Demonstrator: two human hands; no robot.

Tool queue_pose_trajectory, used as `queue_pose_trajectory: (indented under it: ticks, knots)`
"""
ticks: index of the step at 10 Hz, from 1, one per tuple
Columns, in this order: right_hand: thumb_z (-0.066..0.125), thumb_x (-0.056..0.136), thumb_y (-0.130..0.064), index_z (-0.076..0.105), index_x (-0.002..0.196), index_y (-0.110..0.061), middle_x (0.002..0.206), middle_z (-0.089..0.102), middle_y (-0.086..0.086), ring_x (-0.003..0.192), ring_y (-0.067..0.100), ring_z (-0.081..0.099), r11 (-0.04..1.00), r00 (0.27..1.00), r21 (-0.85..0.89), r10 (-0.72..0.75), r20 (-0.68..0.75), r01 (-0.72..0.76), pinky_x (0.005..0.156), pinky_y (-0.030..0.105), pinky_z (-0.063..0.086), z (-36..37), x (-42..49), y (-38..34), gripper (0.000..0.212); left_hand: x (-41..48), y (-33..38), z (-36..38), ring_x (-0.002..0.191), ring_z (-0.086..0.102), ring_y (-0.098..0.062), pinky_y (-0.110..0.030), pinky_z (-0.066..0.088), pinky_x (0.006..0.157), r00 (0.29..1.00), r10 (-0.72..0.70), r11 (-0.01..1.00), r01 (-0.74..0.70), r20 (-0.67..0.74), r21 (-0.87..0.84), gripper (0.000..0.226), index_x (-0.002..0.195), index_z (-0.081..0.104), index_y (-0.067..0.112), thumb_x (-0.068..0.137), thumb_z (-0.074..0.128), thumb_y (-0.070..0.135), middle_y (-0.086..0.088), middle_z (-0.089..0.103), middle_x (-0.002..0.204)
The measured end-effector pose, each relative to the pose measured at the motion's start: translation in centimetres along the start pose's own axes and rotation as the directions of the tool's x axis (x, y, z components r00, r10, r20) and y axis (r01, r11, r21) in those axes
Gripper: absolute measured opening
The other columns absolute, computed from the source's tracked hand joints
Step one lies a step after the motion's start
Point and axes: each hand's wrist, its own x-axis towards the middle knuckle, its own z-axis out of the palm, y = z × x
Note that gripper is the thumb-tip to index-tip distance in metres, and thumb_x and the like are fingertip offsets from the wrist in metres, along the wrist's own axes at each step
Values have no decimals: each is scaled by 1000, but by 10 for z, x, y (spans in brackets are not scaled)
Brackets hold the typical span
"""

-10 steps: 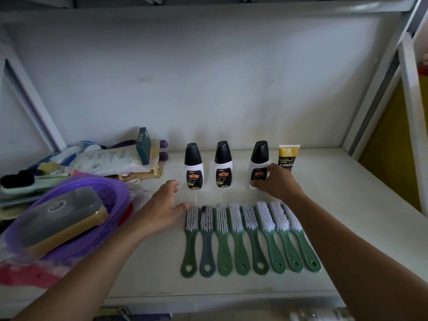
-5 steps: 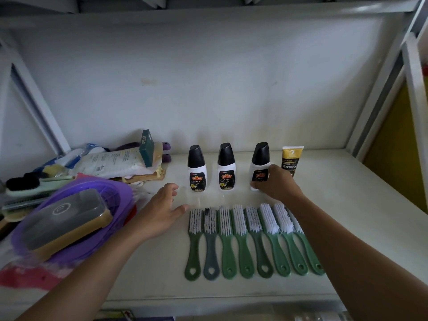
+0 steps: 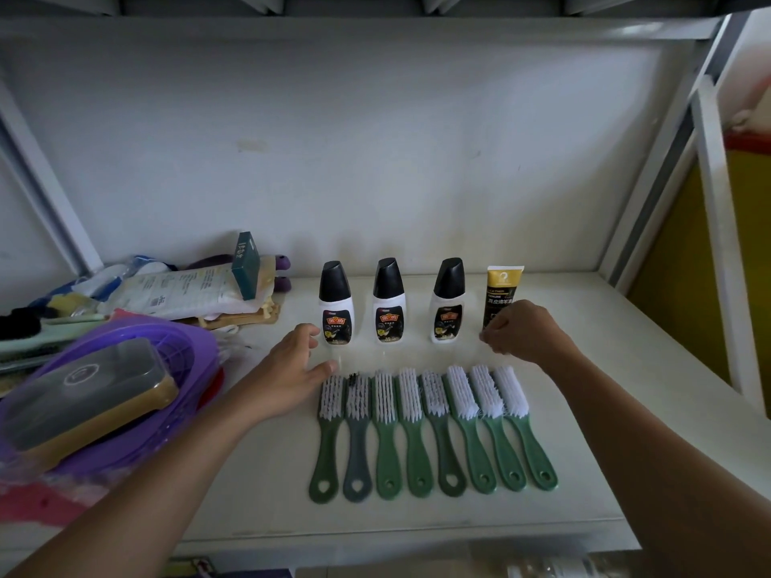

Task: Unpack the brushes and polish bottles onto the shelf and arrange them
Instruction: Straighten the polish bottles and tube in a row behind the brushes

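Three white polish bottles with black caps stand in a row at the back of the white shelf. A gold-and-black tube stands to their right. My right hand is at the tube's lower part, fingers curled round its base. Several green-handled brushes with white bristles lie side by side in front, handles toward me. Resting flat on the shelf, my left hand has straight fingers, beside the leftmost brush and near the left bottle.
A purple basket at the left holds a large tan-backed brush. Behind it lies a pile of packets with a dark green box on top. The shelf's upright post rises at the right.
My right hand has left the right-hand bottle and moved right to the tube. My left hand has stayed where it was.
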Motion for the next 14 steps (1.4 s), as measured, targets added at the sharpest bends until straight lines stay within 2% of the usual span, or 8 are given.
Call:
queue_pose_trajectory:
  ticks: [1,2,3,4,7,12,13,14]
  knots:
    - [75,82,-30,69,71,-6,57,67,-1,52,12,61,998,997,6,61,-39,-61,52,22,43,-5,5,15,27,1,4,2,131,46,-19,-31,40,100,1000,0,1000,0,6,-6,57,142,32,19,97,60,38,-6,44,147]
    - [80,79,-41,57,92,-12,73,69,5,61,14,62,994,994,57,98,-56,-95,50,25,37,-3,10,30,39,2,4,2,129,47,-18,-31,39,98,1000,2,1000,-2,6,0,54,141,33,19,97,59,37,-6,45,146]
    - [84,72,-46,52,120,-19,96,71,6,86,21,66,993,996,99,67,-65,-61,61,29,43,5,15,37,63,3,1,2,127,47,-17,-31,40,99,1000,-4,1000,4,4,12,55,142,33,19,97,59,38,-5,46,144]
    - [84,73,-36,62,116,-23,99,72,0,91,19,67,984,997,176,28,-67,-16,76,32,51,11,19,35,50,3,-1,2,128,47,-17,-29,39,98,1000,-15,1000,15,7,17,57,144,32,19,98,58,38,-4,46,144]
    - [75,81,-25,68,110,-17,102,72,5,91,22,62,989,993,140,-37,-111,53,75,29,44,18,20,31,31,2,1,3,130,46,-18,-30,39,100,1000,-28,1000,28,11,2,57,144,32,19,98,59,37,-4,46,144]
    - [74,84,-28,65,117,-15,108,71,6,96,22,62,991,994,107,-69,-89,78,77,30,44,18,21,31,37,-1,1,0,130,46,-17,-31,40,101,999,-32,999,32,15,5,57,145,31,19,98,58,38,-3,46,145]
    - [75,83,-34,60,125,-18,105,70,3,94,20,62,992,998,126,-25,-52,32,76,31,48,15,21,32,47,0,0,0,129,46,-17,-29,39,97,999,-35,999,35,16,1,57,145,32,19,98,58,38,-4,46,144]
    - [73,86,-37,51,138,-15,115,67,6,101,22,61,997,998,73,-24,-62,29,79,29,46,9,10,32,61,-6,4,-1,130,46,-17,-28,38,97,1000,-10,1000,10,-7,-2,56,145,33,18,98,57,38,-5,45,145]
